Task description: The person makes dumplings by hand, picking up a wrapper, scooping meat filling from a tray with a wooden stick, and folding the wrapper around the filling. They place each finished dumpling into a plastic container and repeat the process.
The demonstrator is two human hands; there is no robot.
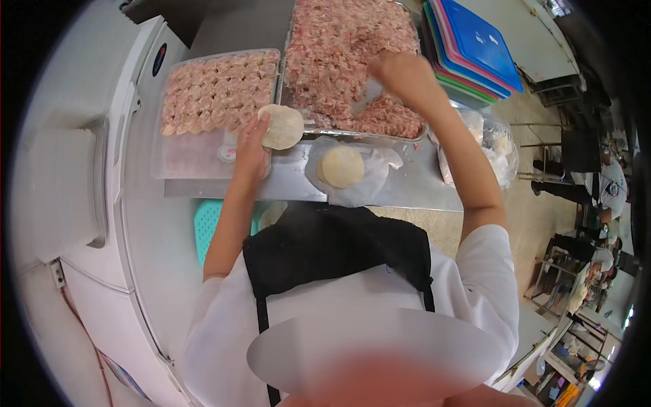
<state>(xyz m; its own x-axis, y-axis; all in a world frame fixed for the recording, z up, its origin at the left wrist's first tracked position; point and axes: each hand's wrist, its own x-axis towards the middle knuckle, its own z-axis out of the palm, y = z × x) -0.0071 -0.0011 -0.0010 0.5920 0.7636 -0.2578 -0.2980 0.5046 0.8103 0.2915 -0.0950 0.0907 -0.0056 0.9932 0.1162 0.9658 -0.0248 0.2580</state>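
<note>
A round, flat dough wrapper (284, 127) is held at its left edge by my left hand (252, 148), above the table's front part. My right hand (405, 76) is over the large tray of ground meat (325, 51), its fingers bent down at the meat and blurred; what they hold is hidden. Left of that tray, a clear plastic container (157, 152) holds rows of filled dumplings (217, 91). More round wrappers (341, 167) lie on a plastic bag (369, 188) in front of the meat tray.
Stacked coloured lids (483, 44) stand right of the meat tray, with plastic bags (503, 146) before them. The metal table's edge (424, 199) runs near my body. A white fridge (146, 224) is at the left, a teal basket (207, 227) below. People (612, 190) are far right.
</note>
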